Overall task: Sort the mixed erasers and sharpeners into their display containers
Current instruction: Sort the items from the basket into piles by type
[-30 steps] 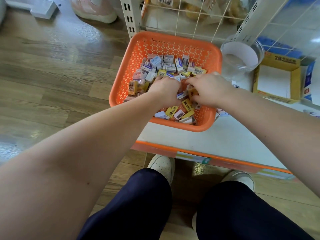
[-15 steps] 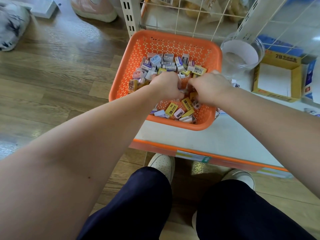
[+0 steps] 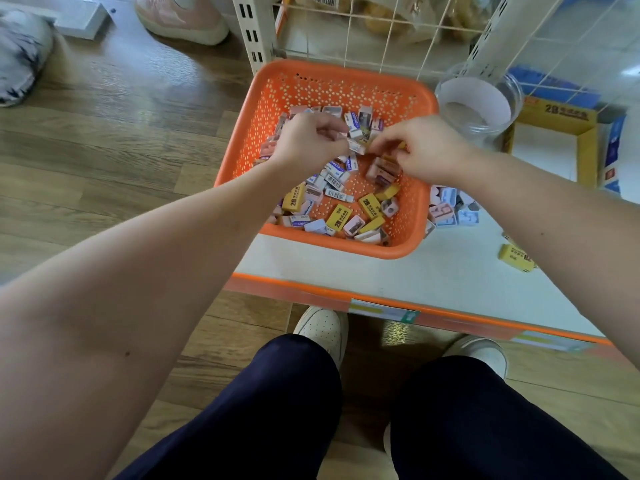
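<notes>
An orange perforated basket (image 3: 346,69) on the white shelf (image 3: 450,278) holds several mixed yellow 2B erasers (image 3: 339,216), white barcoded erasers and pink sharpeners (image 3: 353,225). Both my hands hover over the pile's middle with curled fingers. My left hand (image 3: 308,142) grips small pale pieces. My right hand (image 3: 424,148) pinches a white eraser (image 3: 357,146) that sits between the two hands, touching the left fingers too. An empty clear round jar (image 3: 479,105) and an empty yellow 2B box (image 3: 588,147) stand to the basket's right.
Loose pink and blue sharpeners (image 3: 448,207) and one yellow eraser (image 3: 516,258) lie on the shelf right of the basket. A wire grid (image 3: 391,32) rises behind it. A blue box (image 3: 613,150) stands at far right. Another person's pink shoe (image 3: 180,19) is on the wooden floor.
Both hands have lifted out of the pile and come together above it, holding small pieces; the erasers underneath are uncovered.
</notes>
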Demonstrator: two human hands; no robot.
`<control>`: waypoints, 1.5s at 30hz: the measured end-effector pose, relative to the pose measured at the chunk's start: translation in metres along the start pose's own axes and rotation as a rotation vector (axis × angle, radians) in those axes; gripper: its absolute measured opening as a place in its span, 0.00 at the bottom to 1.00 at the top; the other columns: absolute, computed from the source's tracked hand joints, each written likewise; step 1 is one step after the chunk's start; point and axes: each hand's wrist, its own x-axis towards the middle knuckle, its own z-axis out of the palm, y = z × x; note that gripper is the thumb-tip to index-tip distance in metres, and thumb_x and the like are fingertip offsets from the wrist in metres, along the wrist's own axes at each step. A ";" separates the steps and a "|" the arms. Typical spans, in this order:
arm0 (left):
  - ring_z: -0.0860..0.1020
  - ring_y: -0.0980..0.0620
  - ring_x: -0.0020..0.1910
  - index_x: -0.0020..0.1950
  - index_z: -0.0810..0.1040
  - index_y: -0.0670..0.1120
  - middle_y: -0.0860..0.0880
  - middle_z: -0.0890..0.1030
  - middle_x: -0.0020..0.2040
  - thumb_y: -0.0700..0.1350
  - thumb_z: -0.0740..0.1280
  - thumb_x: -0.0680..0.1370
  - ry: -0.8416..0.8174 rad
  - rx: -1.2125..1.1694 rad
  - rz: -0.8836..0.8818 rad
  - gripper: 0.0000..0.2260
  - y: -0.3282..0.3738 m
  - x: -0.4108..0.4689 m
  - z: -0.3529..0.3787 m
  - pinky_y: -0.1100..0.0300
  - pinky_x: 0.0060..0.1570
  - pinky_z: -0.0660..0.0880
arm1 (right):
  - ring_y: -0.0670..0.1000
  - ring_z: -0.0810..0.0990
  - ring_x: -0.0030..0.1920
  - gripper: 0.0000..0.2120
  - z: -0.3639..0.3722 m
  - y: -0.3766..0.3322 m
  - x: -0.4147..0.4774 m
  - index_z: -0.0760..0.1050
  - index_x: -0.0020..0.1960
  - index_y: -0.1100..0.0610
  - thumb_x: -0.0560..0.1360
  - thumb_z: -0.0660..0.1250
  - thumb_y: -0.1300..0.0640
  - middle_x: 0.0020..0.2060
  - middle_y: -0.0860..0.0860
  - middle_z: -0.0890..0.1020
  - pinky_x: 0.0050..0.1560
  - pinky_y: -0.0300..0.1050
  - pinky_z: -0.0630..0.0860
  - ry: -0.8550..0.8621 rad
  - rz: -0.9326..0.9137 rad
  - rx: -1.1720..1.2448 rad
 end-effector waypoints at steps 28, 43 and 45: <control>0.75 0.60 0.41 0.60 0.79 0.50 0.55 0.79 0.46 0.42 0.68 0.73 0.253 -0.142 -0.120 0.16 -0.011 0.002 -0.006 0.70 0.40 0.72 | 0.50 0.72 0.43 0.08 0.044 -0.033 0.017 0.71 0.49 0.57 0.73 0.68 0.57 0.44 0.53 0.75 0.39 0.38 0.67 0.112 0.168 0.154; 0.73 0.66 0.36 0.52 0.79 0.50 0.61 0.77 0.40 0.43 0.69 0.71 0.175 -0.117 0.136 0.10 0.063 0.001 0.058 0.76 0.37 0.68 | 0.49 0.79 0.52 0.16 -0.011 0.102 -0.064 0.78 0.59 0.57 0.72 0.66 0.65 0.52 0.51 0.81 0.58 0.42 0.74 0.503 0.360 0.373; 0.74 0.66 0.38 0.50 0.79 0.52 0.60 0.78 0.41 0.44 0.70 0.71 0.137 -0.105 0.208 0.09 0.078 -0.001 0.073 0.74 0.39 0.70 | 0.53 0.80 0.52 0.15 -0.011 0.115 -0.084 0.78 0.58 0.58 0.72 0.65 0.66 0.52 0.54 0.82 0.58 0.48 0.75 0.498 0.421 0.382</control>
